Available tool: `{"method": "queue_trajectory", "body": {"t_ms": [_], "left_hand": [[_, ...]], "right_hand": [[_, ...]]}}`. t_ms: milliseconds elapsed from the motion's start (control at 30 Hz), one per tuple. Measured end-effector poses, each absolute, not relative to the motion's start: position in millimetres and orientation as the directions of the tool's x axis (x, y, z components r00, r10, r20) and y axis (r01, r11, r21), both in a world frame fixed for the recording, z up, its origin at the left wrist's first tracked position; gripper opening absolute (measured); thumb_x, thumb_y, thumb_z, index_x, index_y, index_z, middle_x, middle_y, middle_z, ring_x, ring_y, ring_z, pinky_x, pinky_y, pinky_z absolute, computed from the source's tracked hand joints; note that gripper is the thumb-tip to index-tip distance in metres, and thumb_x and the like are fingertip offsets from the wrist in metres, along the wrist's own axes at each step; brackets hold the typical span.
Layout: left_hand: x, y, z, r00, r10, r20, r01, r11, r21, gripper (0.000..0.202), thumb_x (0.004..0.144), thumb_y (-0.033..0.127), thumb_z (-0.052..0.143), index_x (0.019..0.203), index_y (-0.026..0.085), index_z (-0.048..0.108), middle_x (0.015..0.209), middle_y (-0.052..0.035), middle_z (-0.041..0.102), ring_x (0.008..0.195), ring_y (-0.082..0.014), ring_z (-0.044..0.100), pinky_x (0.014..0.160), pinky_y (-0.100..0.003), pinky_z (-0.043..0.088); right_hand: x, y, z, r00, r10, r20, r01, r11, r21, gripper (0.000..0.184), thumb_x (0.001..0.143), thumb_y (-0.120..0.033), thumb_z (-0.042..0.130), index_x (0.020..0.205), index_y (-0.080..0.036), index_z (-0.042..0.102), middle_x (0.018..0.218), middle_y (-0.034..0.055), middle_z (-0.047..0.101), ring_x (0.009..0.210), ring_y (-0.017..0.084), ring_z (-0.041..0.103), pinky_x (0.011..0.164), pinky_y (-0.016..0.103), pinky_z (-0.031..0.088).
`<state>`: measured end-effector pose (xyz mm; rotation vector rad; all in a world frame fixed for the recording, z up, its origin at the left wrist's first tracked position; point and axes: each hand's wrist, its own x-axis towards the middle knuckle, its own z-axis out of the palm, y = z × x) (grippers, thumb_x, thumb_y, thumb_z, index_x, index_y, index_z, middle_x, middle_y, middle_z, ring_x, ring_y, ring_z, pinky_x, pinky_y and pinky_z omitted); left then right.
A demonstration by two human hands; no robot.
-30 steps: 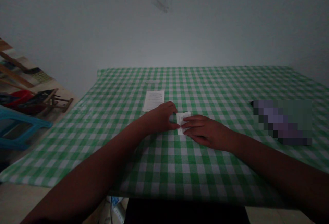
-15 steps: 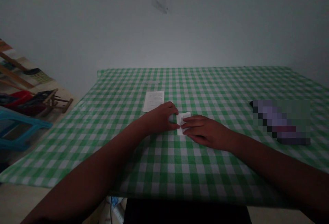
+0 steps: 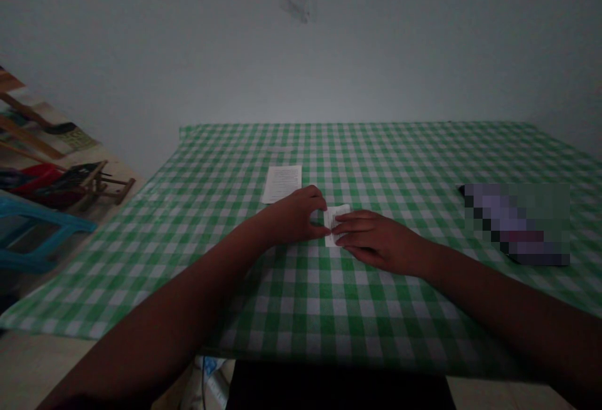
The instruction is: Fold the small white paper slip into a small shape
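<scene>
A small folded piece of white printed paper [image 3: 328, 241] lies on the checked tablecloth, partly covered by my fingers. My left hand [image 3: 301, 214] is curled at its left edge, with thumb and index fingertips on the paper and a gap between them. From the other side my right hand [image 3: 371, 237] lies palm down, its fingers stretched flat over the paper's right part. Beyond my left wrist rests a flat white printed sheet [image 3: 283, 183], its lower right corner hidden by the hand.
The green and white tablecloth [image 3: 291, 297] reaches the wall behind. A pixelated purple and dark object [image 3: 508, 222] lies to the right. A faint clear object [image 3: 281, 149] lies farther back. Left of the table stand a blue plastic stool [image 3: 42, 231] and a red container [image 3: 42, 175].
Both hands stay at the small paper with almost the same finger positions. The view has shifted very slightly; nothing else has visibly moved.
</scene>
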<state>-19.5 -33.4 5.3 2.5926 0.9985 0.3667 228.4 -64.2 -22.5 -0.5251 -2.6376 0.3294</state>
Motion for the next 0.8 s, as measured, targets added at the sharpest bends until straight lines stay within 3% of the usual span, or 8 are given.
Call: {"method": "queue_trajectory", "body": {"t_ms": [333, 800], "left_hand": [[-19.9, -32.7, 5.0, 0.729, 0.675, 0.113, 0.589, -0.702, 0.401, 0.038, 0.078, 0.035, 0.077, 0.108, 0.017, 0.061, 0.113, -0.0075, 0.055, 0.103, -0.0200, 0.056, 0.095, -0.035, 0.047], [-20.3, -33.3, 4.9, 0.729, 0.676, 0.105, 0.589, -0.698, 0.407, 0.038, 0.078, 0.033, 0.076, 0.108, 0.017, 0.060, 0.113, -0.0070, 0.054, 0.103, -0.0196, 0.055, 0.095, -0.035, 0.047]], "right_hand": [[228.0, -62.9, -26.4, -0.838, 0.358, 0.412, 0.271, 0.928, -0.254, 0.025, 0.096, -0.020, 0.053, 0.116, -0.020, 0.069, 0.122, 0.0047, 0.071, 0.128, 0.022, 0.056, 0.108, 0.045, 0.047], [227.0, -64.5, -24.6, -0.826, 0.399, 0.399, 0.314, 0.912, -0.264, 0.026, 0.097, -0.021, 0.053, 0.119, -0.020, 0.067, 0.123, 0.0077, 0.070, 0.125, 0.022, 0.058, 0.107, 0.045, 0.048]]}}
